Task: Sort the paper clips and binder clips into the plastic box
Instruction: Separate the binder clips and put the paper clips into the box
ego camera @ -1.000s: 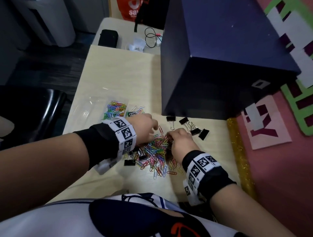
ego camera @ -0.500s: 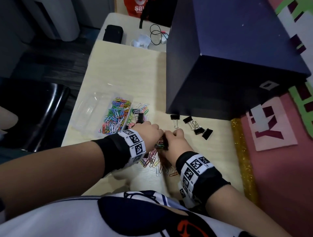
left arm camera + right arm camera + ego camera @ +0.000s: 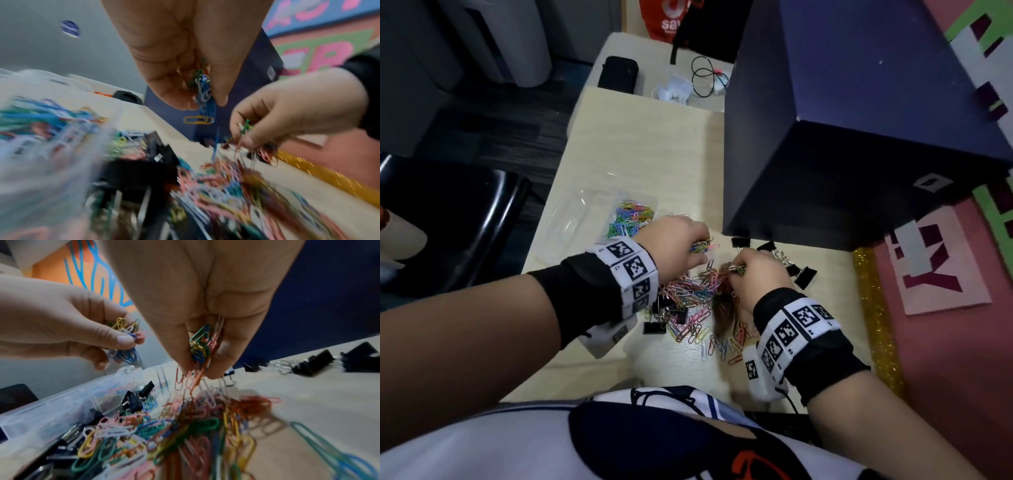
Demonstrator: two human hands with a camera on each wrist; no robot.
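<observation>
The left hand (image 3: 674,245) pinches a small bunch of coloured paper clips (image 3: 125,337) above the near edge of the plastic box (image 3: 571,222), which sits to the left of the loose pile (image 3: 695,301). The right hand (image 3: 753,274) pinches another bunch just over the pile, and clips trail down from its fingertips (image 3: 218,369) into the heap. The clips each hand holds hang roughly lengthwise downward; those in the pile lie flat, pointing every way. Black binder clips (image 3: 796,270) lie just beyond the right hand, and more sit at the pile's left edge, possibly tangled with it; blur hides this. The pale worktop (image 3: 654,144) also carries a tall dark blue box (image 3: 825,120); a black chair (image 3: 448,219) stands left.
</observation>
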